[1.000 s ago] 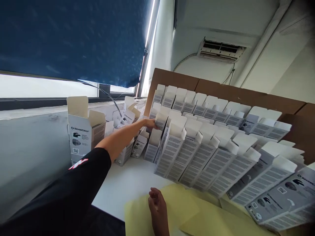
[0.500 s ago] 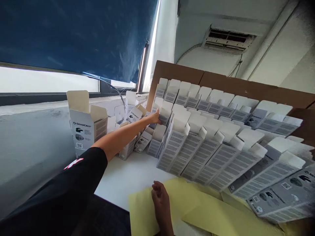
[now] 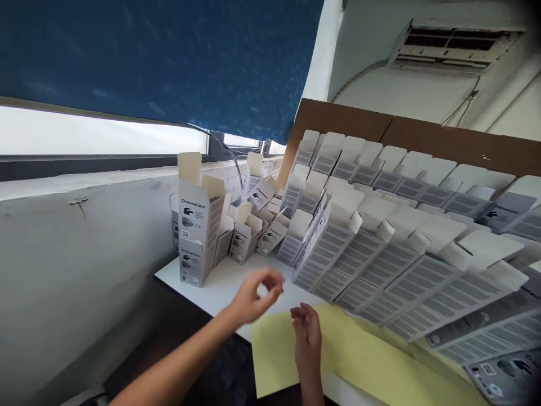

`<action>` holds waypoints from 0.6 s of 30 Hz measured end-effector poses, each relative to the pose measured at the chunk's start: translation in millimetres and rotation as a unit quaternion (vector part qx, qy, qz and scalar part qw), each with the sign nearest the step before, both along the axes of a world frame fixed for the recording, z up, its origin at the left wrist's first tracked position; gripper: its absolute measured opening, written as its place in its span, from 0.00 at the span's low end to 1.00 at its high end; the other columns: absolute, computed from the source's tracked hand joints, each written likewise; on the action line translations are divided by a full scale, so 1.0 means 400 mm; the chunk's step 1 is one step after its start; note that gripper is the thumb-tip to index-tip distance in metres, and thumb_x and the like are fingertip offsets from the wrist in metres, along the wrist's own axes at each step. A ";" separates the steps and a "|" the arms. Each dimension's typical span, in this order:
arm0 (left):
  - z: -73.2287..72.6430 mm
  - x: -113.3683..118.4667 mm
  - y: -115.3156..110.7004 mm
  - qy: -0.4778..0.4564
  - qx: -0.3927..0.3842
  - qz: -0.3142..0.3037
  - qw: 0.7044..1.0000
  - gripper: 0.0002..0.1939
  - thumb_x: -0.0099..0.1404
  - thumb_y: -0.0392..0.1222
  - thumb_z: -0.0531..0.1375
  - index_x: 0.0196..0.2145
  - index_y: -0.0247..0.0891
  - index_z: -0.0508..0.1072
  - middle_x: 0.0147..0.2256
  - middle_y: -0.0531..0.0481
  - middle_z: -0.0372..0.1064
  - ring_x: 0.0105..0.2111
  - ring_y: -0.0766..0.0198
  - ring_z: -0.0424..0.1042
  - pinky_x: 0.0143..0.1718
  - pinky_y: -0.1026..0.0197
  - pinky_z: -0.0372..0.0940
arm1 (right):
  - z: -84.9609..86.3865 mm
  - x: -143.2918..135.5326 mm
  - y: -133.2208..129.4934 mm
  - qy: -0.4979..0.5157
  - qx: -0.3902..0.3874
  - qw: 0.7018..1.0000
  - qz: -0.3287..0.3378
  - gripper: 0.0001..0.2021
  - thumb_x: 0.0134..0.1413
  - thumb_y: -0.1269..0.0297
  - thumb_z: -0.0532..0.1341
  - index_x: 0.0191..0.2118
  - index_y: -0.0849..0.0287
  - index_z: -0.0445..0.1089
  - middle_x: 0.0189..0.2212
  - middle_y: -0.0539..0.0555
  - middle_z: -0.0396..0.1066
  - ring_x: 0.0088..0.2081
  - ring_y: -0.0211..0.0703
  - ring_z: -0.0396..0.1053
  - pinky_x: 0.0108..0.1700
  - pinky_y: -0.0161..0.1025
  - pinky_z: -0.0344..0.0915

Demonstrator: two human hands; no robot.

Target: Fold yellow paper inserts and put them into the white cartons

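Boxes [image 3: 329,251] beyond left hand [image 3: 258,294], right hand [image 3: 307,330] over yellow sheet [image 3: 273,352], both empty (fingers loosely curled)

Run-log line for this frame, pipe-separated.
left hand: empty, over white table | right hand: empty, over yellow sheet | SilverCrest cartons: many upright, flaps open

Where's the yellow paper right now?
In the head view, the yellow paper lies low and mostly right of centre on the white table, in front of the open boxes, with the right hand over it.
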State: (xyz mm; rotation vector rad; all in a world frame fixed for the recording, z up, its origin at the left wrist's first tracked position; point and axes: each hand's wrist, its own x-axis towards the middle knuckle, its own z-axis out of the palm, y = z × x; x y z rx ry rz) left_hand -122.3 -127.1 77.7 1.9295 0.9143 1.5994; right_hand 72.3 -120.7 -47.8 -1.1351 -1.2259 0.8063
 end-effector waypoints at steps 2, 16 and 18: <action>-0.133 -0.023 -0.078 0.024 -0.063 0.053 0.996 0.08 0.69 0.41 0.54 0.35 0.39 0.72 0.31 0.47 0.74 0.31 0.62 0.73 0.34 0.60 0.70 | 0.016 -0.009 -0.019 -0.044 0.088 0.993 -0.065 0.09 0.54 0.61 0.60 0.41 0.56 0.67 0.35 0.54 0.70 0.39 0.46 0.70 0.44 0.44 0.66; -0.266 -0.076 -0.097 0.352 -0.113 0.073 0.926 0.22 0.65 0.56 0.62 0.55 0.50 0.76 0.65 0.44 0.61 0.65 0.44 0.60 0.66 0.37 0.53 | 0.457 -0.239 0.302 -0.508 -0.024 0.861 -0.005 0.37 0.64 0.59 0.57 0.72 0.67 0.43 0.36 0.56 0.77 0.40 0.48 0.75 0.43 0.39 0.67; -0.271 -0.078 -0.099 0.351 -0.112 0.072 0.927 0.22 0.65 0.55 0.62 0.55 0.50 0.76 0.65 0.43 0.61 0.65 0.45 0.60 0.66 0.37 0.53 | 0.484 -0.257 0.359 -0.545 -0.043 0.837 -0.017 0.32 0.61 0.60 0.61 0.67 0.66 0.56 0.44 0.63 0.77 0.47 0.53 0.74 0.46 0.42 0.66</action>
